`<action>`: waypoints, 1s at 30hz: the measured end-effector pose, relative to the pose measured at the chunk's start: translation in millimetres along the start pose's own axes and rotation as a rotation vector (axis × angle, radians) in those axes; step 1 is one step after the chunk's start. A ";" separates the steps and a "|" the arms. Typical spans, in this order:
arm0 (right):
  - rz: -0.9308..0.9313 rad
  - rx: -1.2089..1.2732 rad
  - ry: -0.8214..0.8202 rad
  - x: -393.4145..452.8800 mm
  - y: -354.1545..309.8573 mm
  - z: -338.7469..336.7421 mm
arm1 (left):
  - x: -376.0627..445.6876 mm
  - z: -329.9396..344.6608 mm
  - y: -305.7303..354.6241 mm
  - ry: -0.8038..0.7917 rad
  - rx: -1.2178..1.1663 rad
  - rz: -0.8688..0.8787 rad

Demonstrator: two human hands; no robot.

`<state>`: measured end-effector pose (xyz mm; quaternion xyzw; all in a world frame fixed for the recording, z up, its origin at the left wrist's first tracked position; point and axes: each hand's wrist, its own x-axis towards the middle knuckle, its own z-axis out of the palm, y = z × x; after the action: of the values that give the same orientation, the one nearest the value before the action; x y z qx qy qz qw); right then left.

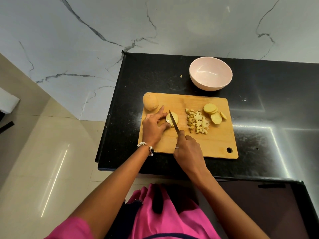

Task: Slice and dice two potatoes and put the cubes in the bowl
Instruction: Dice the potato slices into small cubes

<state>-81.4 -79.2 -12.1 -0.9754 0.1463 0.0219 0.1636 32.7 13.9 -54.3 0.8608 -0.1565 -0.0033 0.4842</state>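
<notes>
On the wooden cutting board (215,140) my left hand (153,126) holds a stack of potato slices (175,118) between curled fingers and thumb. My right hand (188,150) grips a knife (174,122), whose blade lies across that stack. A pile of potato cubes (198,121) sits in the middle of the board. Several round slices (214,112) lie at its right. A whole unpeeled potato (150,101) rests at the board's far left corner. The pale pink bowl (210,74) stands behind the board with nothing inside.
The board lies on a black speckled counter (259,118) whose left edge drops to a tiled floor. One small potato scrap (181,76) lies left of the bowl. A marble wall rises behind.
</notes>
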 end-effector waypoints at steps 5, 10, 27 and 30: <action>-0.006 -0.008 -0.037 5.3 -7.6 1.6 | -1.4 -0.5 -0.4 0.052 -0.003 -0.023; -0.003 -0.028 -0.021 2.2 -10.9 3.5 | -1.0 1.9 -1.0 0.070 0.022 -0.011; -0.037 -0.049 -0.094 -21.9 -0.3 -1.0 | -1.7 3.7 0.2 0.092 0.024 -0.032; -0.011 0.037 -0.051 -20.1 4.6 -10.9 | -1.5 1.9 0.1 0.064 0.012 -0.030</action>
<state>-102.1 -81.4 -1.4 -0.9721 0.1371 0.0432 0.1855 30.9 12.6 -55.4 0.8656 -0.1278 0.0181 0.4838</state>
